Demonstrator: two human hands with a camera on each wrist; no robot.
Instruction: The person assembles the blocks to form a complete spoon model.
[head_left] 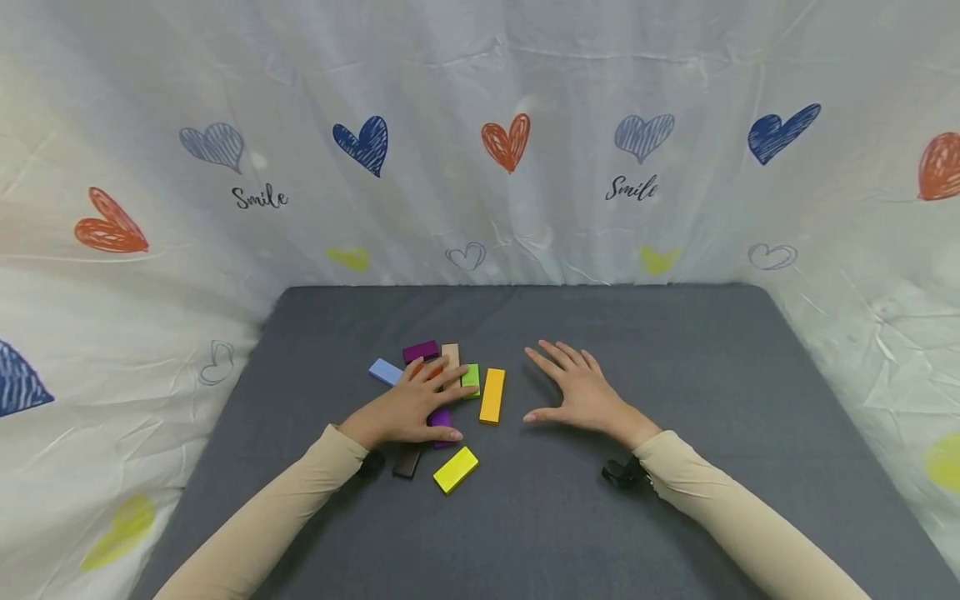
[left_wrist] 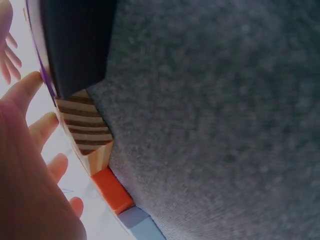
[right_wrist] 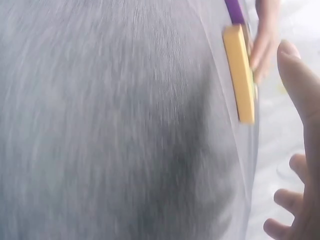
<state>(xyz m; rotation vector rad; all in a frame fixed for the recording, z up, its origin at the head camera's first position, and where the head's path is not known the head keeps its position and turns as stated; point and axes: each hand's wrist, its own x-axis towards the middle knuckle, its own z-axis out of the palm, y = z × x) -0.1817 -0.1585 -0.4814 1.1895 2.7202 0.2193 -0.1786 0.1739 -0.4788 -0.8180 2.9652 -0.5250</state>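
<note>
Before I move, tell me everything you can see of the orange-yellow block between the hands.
The orange-yellow block is a plain, straight-edged rectangular bar, possibly painted wood. It lies lengthwise on the gray cloth, far end angled slightly right, just right of the lime-green block. Neither the left hand nor the right hand appears to touch it.

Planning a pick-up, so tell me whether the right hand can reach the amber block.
Likely yes: the right hand, fingers spread, is near the amber block, and nothing shows between them.

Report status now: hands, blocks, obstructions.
Left hand spread over colored blocks, partly hiding some. Right hand open, holding nothing. Amber block uncovered, between hands.
</note>
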